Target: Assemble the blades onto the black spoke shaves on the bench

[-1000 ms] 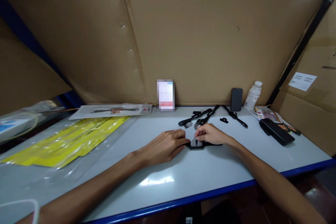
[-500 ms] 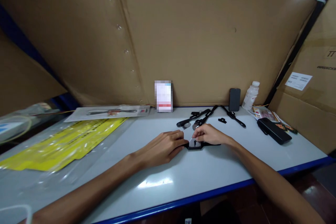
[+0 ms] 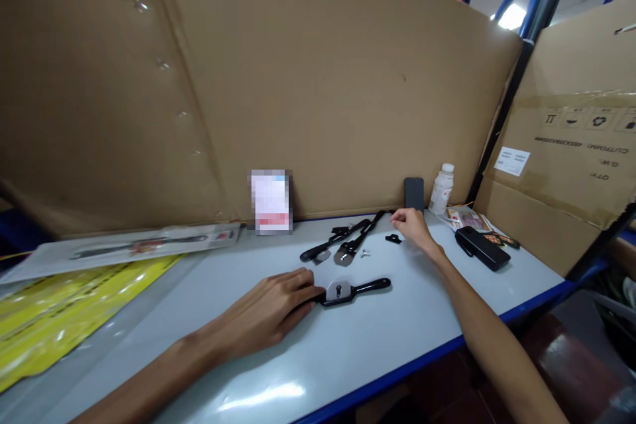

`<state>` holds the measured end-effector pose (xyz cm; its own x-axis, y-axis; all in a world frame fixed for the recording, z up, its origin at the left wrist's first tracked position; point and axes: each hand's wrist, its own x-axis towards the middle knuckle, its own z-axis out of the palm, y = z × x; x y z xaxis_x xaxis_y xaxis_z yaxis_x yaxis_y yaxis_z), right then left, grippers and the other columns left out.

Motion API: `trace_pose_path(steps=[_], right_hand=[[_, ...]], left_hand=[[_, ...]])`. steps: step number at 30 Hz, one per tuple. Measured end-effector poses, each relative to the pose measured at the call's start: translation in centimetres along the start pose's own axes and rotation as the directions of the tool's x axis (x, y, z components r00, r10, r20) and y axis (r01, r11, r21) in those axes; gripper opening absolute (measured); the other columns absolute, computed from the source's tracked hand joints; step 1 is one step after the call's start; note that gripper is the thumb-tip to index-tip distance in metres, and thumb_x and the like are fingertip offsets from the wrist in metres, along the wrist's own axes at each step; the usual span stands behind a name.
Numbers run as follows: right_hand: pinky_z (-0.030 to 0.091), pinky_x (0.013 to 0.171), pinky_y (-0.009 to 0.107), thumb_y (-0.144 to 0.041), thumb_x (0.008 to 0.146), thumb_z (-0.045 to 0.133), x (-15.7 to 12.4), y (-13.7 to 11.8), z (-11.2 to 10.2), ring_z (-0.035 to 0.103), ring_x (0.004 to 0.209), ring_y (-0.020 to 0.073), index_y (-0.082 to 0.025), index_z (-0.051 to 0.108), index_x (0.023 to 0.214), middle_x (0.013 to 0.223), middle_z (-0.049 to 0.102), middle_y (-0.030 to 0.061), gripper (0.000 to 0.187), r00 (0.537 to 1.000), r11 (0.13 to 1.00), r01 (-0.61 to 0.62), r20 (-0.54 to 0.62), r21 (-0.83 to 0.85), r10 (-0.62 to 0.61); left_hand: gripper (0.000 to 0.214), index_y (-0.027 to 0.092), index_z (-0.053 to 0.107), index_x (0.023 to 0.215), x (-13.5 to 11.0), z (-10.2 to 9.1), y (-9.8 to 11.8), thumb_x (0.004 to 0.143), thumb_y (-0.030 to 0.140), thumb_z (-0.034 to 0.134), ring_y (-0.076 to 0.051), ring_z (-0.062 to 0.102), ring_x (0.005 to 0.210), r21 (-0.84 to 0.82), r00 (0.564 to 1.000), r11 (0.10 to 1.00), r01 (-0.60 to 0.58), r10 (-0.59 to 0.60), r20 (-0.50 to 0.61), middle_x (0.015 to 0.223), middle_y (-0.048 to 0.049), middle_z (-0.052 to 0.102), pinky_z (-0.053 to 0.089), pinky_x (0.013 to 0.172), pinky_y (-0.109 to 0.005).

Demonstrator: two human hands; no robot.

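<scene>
A black spokeshave (image 3: 365, 288) lies on the table, with a grey blade (image 3: 338, 289) on its middle. My left hand (image 3: 288, 301) is closed around its left handle; the right handle is free. Farther back, my right hand (image 3: 410, 222) hovers with fingertips pinched together, and what they hold, if anything, is too small to make out. Below its fingers lies a small black cap piece (image 3: 393, 238). More black spokeshaves (image 3: 318, 250) sit left of that hand, partly overlapping, with a loose grey blade (image 3: 344, 256) and tiny silver screws (image 3: 366, 253).
A blurred white card (image 3: 271, 202) and a dark phone (image 3: 414, 193) lean on the cardboard wall (image 3: 308, 79). On the right are a bottle (image 3: 442, 189) and a black case (image 3: 481, 248). A bagged tool (image 3: 144, 248) and yellow packaging (image 3: 84, 318) lie left.
My right hand has left the spokeshave's blade and moved back and right towards the small black cap piece. My left hand stays on the handle. The view has turned right.
</scene>
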<state>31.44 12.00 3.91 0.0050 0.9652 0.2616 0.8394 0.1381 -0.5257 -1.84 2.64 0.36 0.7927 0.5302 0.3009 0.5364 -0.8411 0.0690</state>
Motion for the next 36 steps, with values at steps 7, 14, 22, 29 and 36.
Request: trace_pose_path(steps=[7,14,22,29,36], right_hand=[[0.049,0.085,0.031,-0.013,0.086,0.068,-0.4,1.7,0.8,0.072,0.109,0.0295,-0.019,0.082,0.099,0.112,0.080,0.0149,0.020,0.995,0.972,-0.078,0.042,-0.221,0.090],[0.047,0.080,0.028,-0.018,0.081,0.079,0.1,2.5,1.4,0.072,0.107,0.0284,-0.017,0.081,0.089,0.106,0.080,0.0158,0.008,0.985,0.976,-0.068,0.143,-0.206,0.098],[0.047,0.062,0.024,-0.018,0.080,0.073,-0.4,-0.4,1.5,0.068,0.071,0.0173,-0.015,0.076,0.080,0.072,0.074,0.0044,0.004,0.965,0.996,0.014,0.258,0.087,-0.036],[0.048,0.066,0.026,-0.017,0.075,0.073,-5.2,-6.1,3.8,0.065,0.070,0.0160,-0.017,0.074,0.073,0.072,0.073,0.0009,0.003,0.772,0.809,0.145,0.446,0.569,-0.452],[0.042,0.062,0.025,-0.013,0.074,0.072,-6.3,-6.8,4.7,0.061,0.066,0.0148,-0.017,0.077,0.072,0.066,0.070,-0.0010,0.007,0.777,0.875,0.194,0.475,0.443,-0.412]], left_hand=[[0.030,0.023,0.073,0.117,0.1,-0.2,0.1,0.106,0.026,0.045,-0.022,0.069,0.081,-0.018,1.000,1.000,0.017,-0.017,0.021,0.099,-0.0066,0.066,0.055,0.072,-0.032],[0.030,0.021,0.072,0.120,0.1,-0.3,0.1,0.105,0.025,0.047,-0.023,0.068,0.085,-0.010,0.998,1.000,0.026,-0.026,0.062,0.103,-0.0082,0.067,0.055,0.078,-0.037],[0.029,0.022,0.073,0.120,0.1,-0.5,0.2,0.103,0.022,0.050,-0.023,0.066,0.086,-0.031,0.999,0.999,0.018,-0.017,0.048,0.102,-0.0074,0.067,0.054,0.077,-0.036],[0.029,0.022,0.074,0.121,0.3,-0.7,0.4,0.102,0.022,0.051,-0.024,0.067,0.088,-0.024,0.998,1.000,0.015,-0.013,0.063,0.101,-0.0079,0.067,0.054,0.078,-0.037],[0.028,0.021,0.074,0.120,0.2,-0.7,0.4,0.101,0.019,0.053,-0.025,0.067,0.089,-0.007,0.998,1.000,0.017,-0.017,0.066,0.100,-0.0083,0.066,0.054,0.077,-0.038]])
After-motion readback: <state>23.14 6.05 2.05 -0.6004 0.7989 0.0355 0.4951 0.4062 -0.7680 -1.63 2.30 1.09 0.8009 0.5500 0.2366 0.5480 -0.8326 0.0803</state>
